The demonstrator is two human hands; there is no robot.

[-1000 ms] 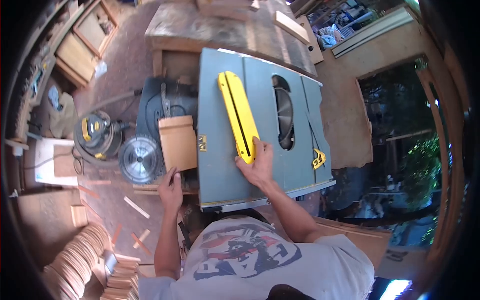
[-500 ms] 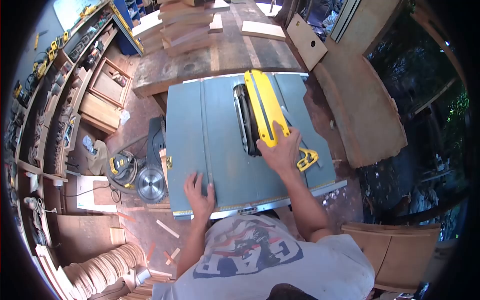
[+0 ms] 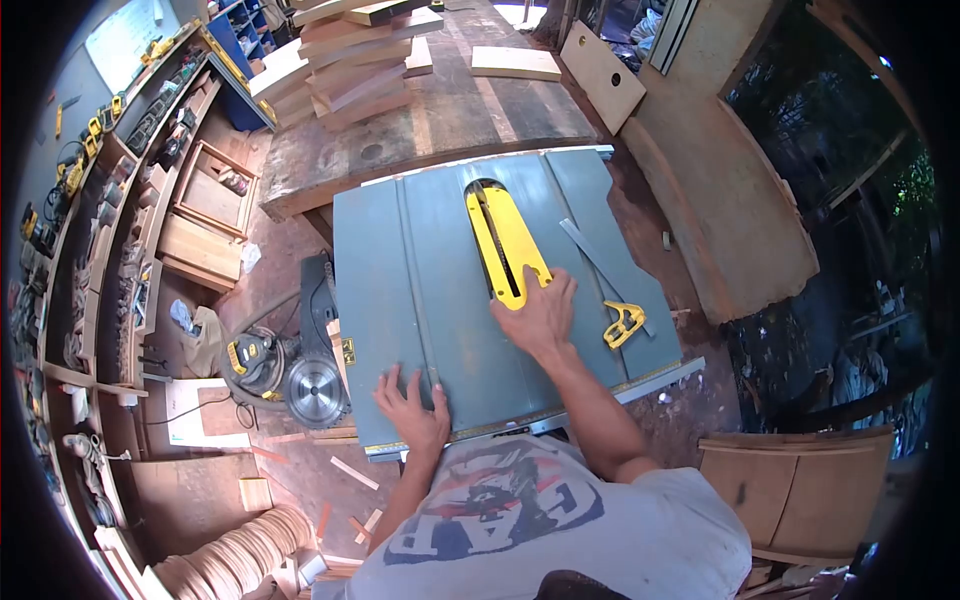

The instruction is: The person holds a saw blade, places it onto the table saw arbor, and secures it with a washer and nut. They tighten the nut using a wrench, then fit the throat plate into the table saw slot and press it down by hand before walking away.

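A yellow slotted insert plate lies over the opening of the blue-grey saw table, its near end under the fingers of my right hand. A dark gap shows at the plate's far end. My left hand rests on the table's near left part, fingers spread, holding nothing. To the right of my right hand lie a yellow-handled push tool and a thin metal rule.
Behind the saw stands a wooden workbench with stacked boards and a single plank. A circular saw blade lies at left. Tool shelves line the left wall. A large slab stands at right.
The yellow plate has moved left from beside the opening to over it, with my right hand on it. My left hand's fingers have spread a little. The view has shifted slightly.
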